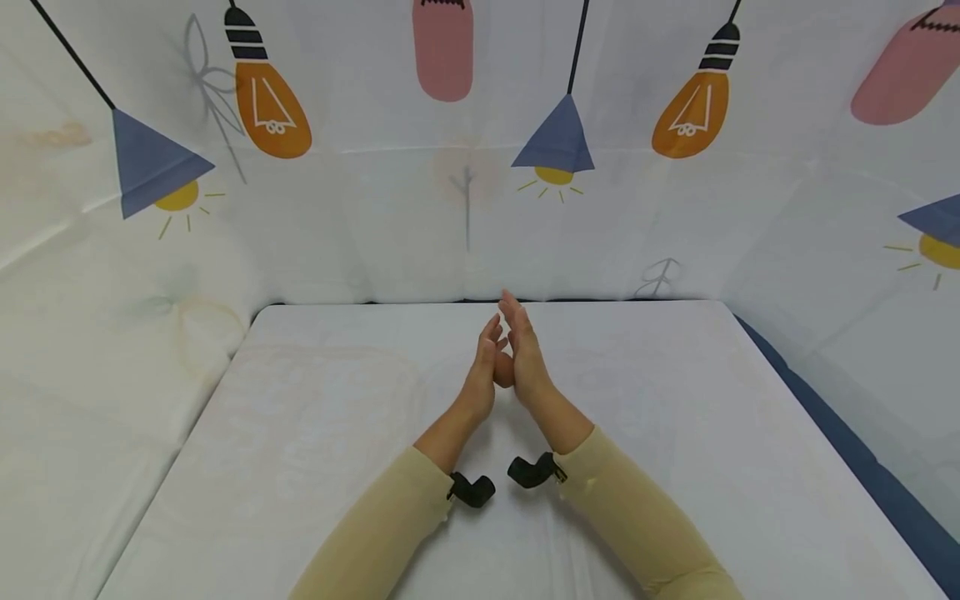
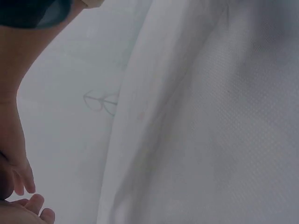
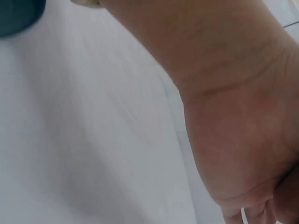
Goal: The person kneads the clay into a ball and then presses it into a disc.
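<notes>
Between my two palms sits a small brown round thing (image 1: 504, 370), like a ball or an egg; its exact kind cannot be made out. My left hand (image 1: 482, 377) presses on it from the left, fingers fairly straight and pointing away. From the other side my right hand (image 1: 531, 365) presses it, fingers also extended and their tips near the left ones. The right wrist view shows part of the brown round thing (image 3: 287, 200) at the right palm's lower edge. Only a sliver of it appears at the border of the left wrist view.
Below the hands lies a white-covered table (image 1: 337, 433). Behind it hangs a white cloth (image 1: 375, 208) printed with lamps and bulbs. Black wrist cameras (image 1: 474, 492) stick inward from both sleeves, close to each other. A dark blue strip (image 1: 832, 417) runs along the table's right edge.
</notes>
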`<state>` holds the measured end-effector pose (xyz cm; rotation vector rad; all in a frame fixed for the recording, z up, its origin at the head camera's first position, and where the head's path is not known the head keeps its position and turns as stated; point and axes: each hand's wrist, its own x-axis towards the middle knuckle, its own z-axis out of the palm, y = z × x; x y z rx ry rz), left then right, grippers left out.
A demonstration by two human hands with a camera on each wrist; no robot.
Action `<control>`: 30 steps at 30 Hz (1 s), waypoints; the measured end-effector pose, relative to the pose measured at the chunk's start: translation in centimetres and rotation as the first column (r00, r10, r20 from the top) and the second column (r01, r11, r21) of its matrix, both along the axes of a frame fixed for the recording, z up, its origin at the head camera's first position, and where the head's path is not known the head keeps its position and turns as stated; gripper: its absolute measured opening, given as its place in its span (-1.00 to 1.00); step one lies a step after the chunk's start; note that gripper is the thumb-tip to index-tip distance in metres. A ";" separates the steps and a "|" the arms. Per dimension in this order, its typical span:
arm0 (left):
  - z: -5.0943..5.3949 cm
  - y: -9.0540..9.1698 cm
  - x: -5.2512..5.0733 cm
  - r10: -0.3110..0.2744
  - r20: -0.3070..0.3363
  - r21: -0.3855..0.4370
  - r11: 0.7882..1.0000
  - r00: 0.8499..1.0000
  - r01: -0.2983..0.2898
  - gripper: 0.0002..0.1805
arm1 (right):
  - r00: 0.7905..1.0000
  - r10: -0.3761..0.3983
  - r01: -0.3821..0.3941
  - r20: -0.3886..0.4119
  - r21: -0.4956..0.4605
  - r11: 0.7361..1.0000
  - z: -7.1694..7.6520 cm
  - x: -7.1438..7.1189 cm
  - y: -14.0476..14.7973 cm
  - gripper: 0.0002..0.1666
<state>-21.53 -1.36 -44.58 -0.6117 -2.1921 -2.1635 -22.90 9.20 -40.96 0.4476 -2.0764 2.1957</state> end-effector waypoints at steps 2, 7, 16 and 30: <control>0.0 0.1 0.1 -0.022 0.003 0.021 1.000 1.000 0.022 -0.05 | 1.000 -0.020 0.020 -0.004 -0.005 1.000 0.0 -0.2 0.2 -0.24; 0.2 0.1 0.2 -0.070 0.013 0.086 0.994 0.997 0.069 -0.03 | 0.999 -0.046 0.046 -0.011 0.001 0.999 0.2 -0.7 0.6 -0.26; 1.2 -0.1 0.8 -0.143 0.001 0.184 0.973 0.990 0.140 0.20 | 1.000 -0.014 0.013 0.021 0.037 0.999 -1.0 -1.2 0.9 -0.29; 0.9 -0.4 0.2 0.038 -0.063 0.133 0.991 0.997 -0.030 0.00 | 0.996 0.088 -0.088 0.003 0.034 0.996 -2.2 0.3 -0.8 -0.16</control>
